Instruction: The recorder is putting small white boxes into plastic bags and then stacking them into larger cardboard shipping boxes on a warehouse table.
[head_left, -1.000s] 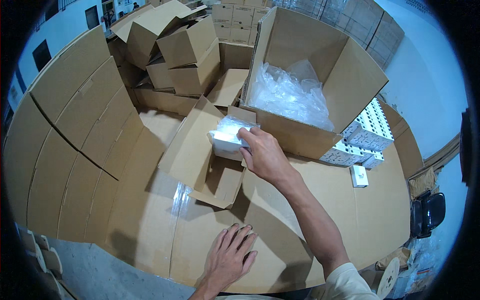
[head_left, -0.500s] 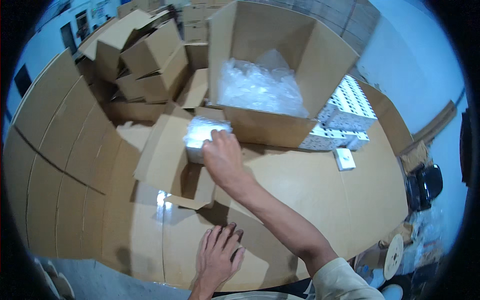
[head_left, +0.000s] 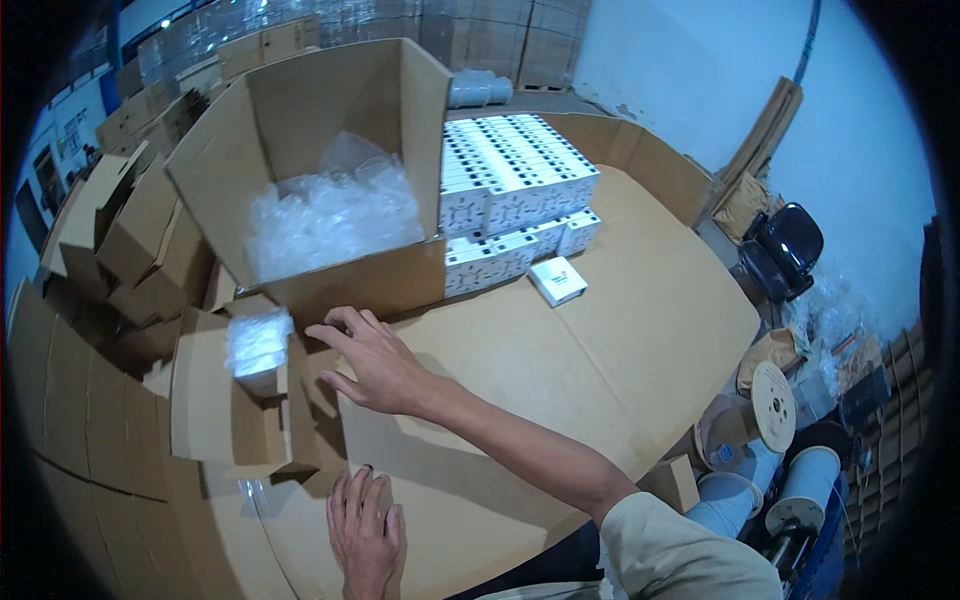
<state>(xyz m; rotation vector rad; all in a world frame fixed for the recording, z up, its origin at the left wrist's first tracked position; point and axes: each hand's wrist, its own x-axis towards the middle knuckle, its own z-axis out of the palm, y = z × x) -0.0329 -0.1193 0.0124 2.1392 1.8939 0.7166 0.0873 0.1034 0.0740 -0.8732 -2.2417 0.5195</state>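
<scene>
Hovering beside the small carton (head_left: 207, 390), right hand (head_left: 375, 365) has its grip released; left hand (head_left: 363, 532) lies spread.

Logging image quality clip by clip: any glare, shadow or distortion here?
Head view: plastic wrap in the small open carton shines white; head view: shadow lies below the right forearm on the cardboard surface; head view: fisheye bowing, black corners.

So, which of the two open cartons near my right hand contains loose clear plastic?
The big carton, just beyond your right hand, holds the clear plastic; the small carton, nearer your left hand, holds a wrapped bundle.
</scene>
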